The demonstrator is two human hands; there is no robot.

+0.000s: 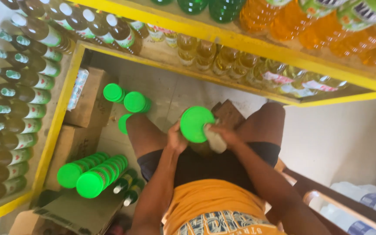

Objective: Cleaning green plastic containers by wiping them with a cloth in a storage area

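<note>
I look down at my lap, where a jar with a wide bright green lid [196, 124] stands between my knees. My left hand [177, 138] grips the jar's left side just below the lid. My right hand [223, 135] presses a pale crumpled cloth [215, 142] against the jar's right side. The jar's body is mostly hidden by both hands.
Yellow-framed shelves [57, 117] hold dark bottles on the left and yellow and orange drink bottles along the top. More green-lidded jars [129, 101] stand on the floor and lie stacked in rows [93, 176] at lower left, beside cardboard boxes [88, 93]. Wrapped water bottles [362, 204] lie at lower right.
</note>
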